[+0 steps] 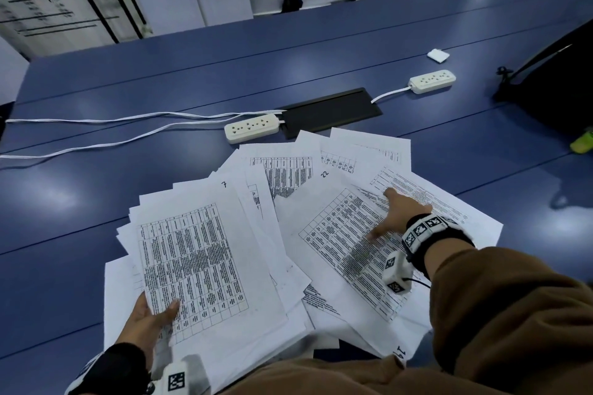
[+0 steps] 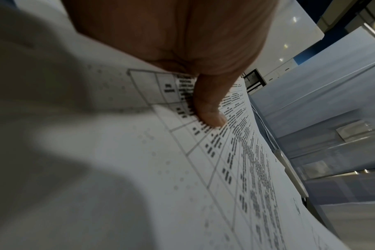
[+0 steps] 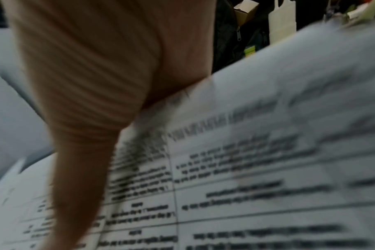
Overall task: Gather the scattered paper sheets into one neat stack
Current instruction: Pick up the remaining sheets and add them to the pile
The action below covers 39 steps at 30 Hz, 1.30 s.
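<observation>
While the left hand (image 1: pixel 146 319) pinches the near corner of a gathered bundle (image 1: pixel 205 266), the right hand (image 1: pixel 393 216) lies flat on the loose sheets (image 1: pixel 340 234).

Printed sheets fan across the near half of the blue table (image 1: pixel 96 80), overlapping, corners pointing every way; the bundle sits at the left of the fan, thumb on top as the left wrist view shows, the fingers beneath hidden. Right fingers are spread and straight, pressing paper and gripping nothing. Done well, I judge, this step means sliding the right-hand sheets leftward under a flat palm without buckling them, tucking them onto the bundle, then squaring edges against the table. Beyond the fan lie two power strips (image 1: pixel 252 127), clear of the paper.
</observation>
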### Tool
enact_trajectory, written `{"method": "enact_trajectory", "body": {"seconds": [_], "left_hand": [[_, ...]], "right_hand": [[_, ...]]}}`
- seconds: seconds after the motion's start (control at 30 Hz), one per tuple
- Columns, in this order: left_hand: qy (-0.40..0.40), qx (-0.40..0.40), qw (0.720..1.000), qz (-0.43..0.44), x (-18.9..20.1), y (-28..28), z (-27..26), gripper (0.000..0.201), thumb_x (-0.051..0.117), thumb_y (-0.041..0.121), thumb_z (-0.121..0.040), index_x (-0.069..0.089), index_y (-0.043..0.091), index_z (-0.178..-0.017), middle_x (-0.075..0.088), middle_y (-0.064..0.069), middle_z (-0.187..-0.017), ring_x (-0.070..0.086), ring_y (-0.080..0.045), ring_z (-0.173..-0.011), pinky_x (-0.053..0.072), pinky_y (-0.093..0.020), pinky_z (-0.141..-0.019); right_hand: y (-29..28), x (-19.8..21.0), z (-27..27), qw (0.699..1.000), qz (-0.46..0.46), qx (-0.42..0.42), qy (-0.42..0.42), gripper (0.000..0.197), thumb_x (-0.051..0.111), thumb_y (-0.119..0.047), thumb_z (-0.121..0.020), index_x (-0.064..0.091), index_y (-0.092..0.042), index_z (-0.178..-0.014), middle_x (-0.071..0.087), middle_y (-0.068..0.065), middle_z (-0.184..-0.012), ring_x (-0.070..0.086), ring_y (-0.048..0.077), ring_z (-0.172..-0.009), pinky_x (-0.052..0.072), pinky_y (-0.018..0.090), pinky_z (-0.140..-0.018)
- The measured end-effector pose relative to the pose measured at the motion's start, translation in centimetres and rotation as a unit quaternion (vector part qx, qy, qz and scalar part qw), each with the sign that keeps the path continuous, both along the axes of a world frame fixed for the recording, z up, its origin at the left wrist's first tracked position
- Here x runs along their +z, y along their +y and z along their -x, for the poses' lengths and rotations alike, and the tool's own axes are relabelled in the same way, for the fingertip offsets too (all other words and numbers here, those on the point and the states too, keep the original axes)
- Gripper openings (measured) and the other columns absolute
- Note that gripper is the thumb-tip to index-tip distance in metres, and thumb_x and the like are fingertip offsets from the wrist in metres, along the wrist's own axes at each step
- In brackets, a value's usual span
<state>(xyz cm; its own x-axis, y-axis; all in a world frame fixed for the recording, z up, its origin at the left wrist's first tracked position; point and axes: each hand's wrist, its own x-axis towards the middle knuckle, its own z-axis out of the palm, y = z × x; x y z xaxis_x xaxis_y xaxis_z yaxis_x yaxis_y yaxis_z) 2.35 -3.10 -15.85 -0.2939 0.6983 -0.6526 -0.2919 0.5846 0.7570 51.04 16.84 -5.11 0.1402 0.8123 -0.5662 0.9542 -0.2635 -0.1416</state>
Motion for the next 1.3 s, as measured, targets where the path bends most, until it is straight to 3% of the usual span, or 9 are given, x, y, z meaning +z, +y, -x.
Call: {"method": "enact_trajectory", "body": {"seconds": [0.2, 0.37, 0.5, 0.6, 0.73, 0.9, 1.07, 1.2, 1.3], "left_hand": [[-0.019, 0.007, 1.000, 0.003, 0.3, 0.1, 0.3, 0.083, 0.081, 0.019, -0.062, 0.042, 0.028, -0.135, 0.041, -0.010, -0.147, 0.044, -0.034, -0.131, 0.027, -0.057, -0.110], [-0.002, -0.005, 1.000, -0.006, 0.7, 0.1, 0.0, 0.068, 0.074, 0.013, -0.074, 0.041, 0.019, -0.134, 0.045, -0.013, -0.144, 0.042, -0.033, -0.132, 0.026, -0.052, -0.112], [0.015, -0.008, 1.000, 0.002, 1.1, -0.1, 0.0, 0.086, 0.083, 0.027, -0.063, 0.038, 0.024, -0.136, 0.040, -0.011, -0.148, 0.039, -0.031, -0.135, 0.025, -0.053, -0.112], [0.005, 0.000, 1.000, -0.007, 1.7, 0.0, -0.5, 0.070, 0.074, 0.014, -0.079, 0.037, 0.017, -0.138, 0.042, -0.011, -0.146, 0.040, -0.031, -0.135, 0.025, -0.050, -0.113], [0.017, -0.006, 1.000, -0.014, 2.3, 0.2, -1.2, 0.067, 0.070, 0.010, -0.081, 0.036, 0.013, -0.139, 0.039, -0.013, -0.148, 0.037, -0.032, -0.136, 0.024, -0.049, -0.114], [0.016, 0.003, 1.000, -0.020, 3.3, 0.2, -1.9, 0.077, 0.067, 0.006, -0.085, 0.023, 0.013, -0.148, 0.023, -0.011, -0.157, 0.028, -0.031, -0.141, 0.020, -0.047, -0.115], [0.035, -0.008, 0.999, -0.038, 4.7, 0.2, -3.1, 0.064, 0.064, -0.002, -0.085, 0.035, 0.008, -0.141, 0.049, -0.012, -0.140, 0.048, -0.031, -0.124, 0.032, -0.044, -0.108], [0.011, 0.023, 0.999, -0.036, 5.7, 0.3, -4.2, 0.077, 0.061, 0.022, -0.090, 0.015, 0.016, -0.152, 0.028, -0.013, -0.156, 0.035, -0.033, -0.137, 0.026, -0.049, -0.112], [0.038, 0.007, 0.998, -0.042, 6.7, 0.8, -4.9, 0.074, 0.040, 0.056, -0.095, 0.014, 0.021, -0.153, 0.011, -0.002, -0.161, 0.016, -0.025, -0.146, 0.015, -0.049, -0.115]], "right_hand": [[-0.4, 0.8, 0.6, 0.980, 0.064, -0.081, 0.173, 0.116, 0.079, -0.062, -0.062, 0.024, -0.011, -0.151, 0.027, 0.013, -0.157, 0.032, 0.034, -0.142, 0.028, 0.051, -0.113], [-1.6, 1.1, 1.4, 0.970, 0.139, -0.089, 0.176, 0.115, 0.091, -0.037, -0.057, 0.027, -0.007, -0.148, 0.039, 0.017, -0.150, 0.040, 0.037, -0.135, 0.033, 0.051, -0.111], [-1.3, 1.2, 1.5, 0.976, 0.041, -0.128, 0.169, 0.087, 0.082, -0.008, -0.070, 0.036, -0.003, -0.144, 0.045, 0.018, -0.145, 0.050, 0.036, -0.126, 0.043, 0.044, -0.103], [-0.7, 3.1, 1.0, 0.975, -0.059, -0.138, 0.165, 0.063, 0.073, -0.001, -0.070, 0.053, -0.003, -0.129, 0.066, 0.020, -0.114, 0.065, 0.028, -0.085, 0.054, 0.033, -0.073], [-0.3, 7.6, 0.3, 0.954, -0.210, -0.159, 0.144, 0.025, 0.062, -0.001, -0.072, 0.062, -0.010, -0.096, 0.065, 0.010, -0.073, 0.065, 0.029, -0.066, 0.058, 0.039, -0.068], [-0.1, 13.1, 1.7, 0.887, -0.348, -0.188, 0.239, 0.023, 0.066, 0.000, -0.077, 0.059, -0.016, -0.093, 0.062, 0.007, -0.079, 0.059, 0.026, -0.069, 0.051, 0.032, -0.067], [-0.7, 16.9, 5.2, 0.826, -0.382, -0.193, 0.366, 0.026, 0.068, 0.003, -0.077, 0.060, -0.013, -0.096, 0.064, -0.002, -0.076, 0.062, 0.017, -0.064, 0.052, 0.025, -0.060], [-1.3, 13.8, 9.4, 0.855, -0.270, -0.179, 0.404, 0.030, 0.070, 0.007, -0.075, 0.061, -0.007, -0.100, 0.067, 0.005, -0.080, 0.063, 0.015, -0.063, 0.052, 0.021, -0.054], [-2.2, 9.1, 13.0, 0.889, -0.128, -0.183, 0.401, 0.054, 0.074, 0.004, -0.070, 0.057, 0.000, -0.121, 0.069, 0.013, -0.103, 0.066, 0.023, -0.082, 0.054, 0.030, -0.075]]}}
